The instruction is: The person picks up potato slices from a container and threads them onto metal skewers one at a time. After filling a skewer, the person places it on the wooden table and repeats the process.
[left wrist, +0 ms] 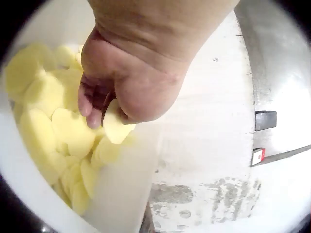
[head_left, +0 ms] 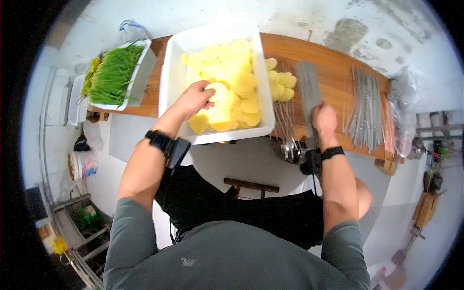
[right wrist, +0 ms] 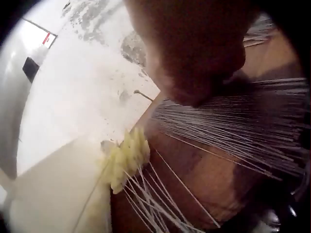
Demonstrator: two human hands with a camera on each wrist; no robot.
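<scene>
My left hand [head_left: 197, 99] pinches a pale yellow potato slice [left wrist: 115, 127] between thumb and fingers, over a heap of similar slices [head_left: 220, 63]. They fill much of a white plastic tub [head_left: 164, 104]. To the right, my right hand [head_left: 326, 120], fingers curled, grips at the edge of a bundle of thin metal skewers [head_left: 306, 79]; in the right wrist view its fingertips are in shadow. Between tub and bundle lie loaded skewers, with potato slices [head_left: 282, 86] threaded at their far ends and bare shafts [head_left: 286, 116] pointing toward me.
A white container of green chives [head_left: 113, 77] stands left of the tub. Further right on the wooden table [head_left: 333, 53] lie another spread of skewers [head_left: 365, 106] and a clear plastic bag [head_left: 403, 106]. The wall [head_left: 299, 19] runs behind the table.
</scene>
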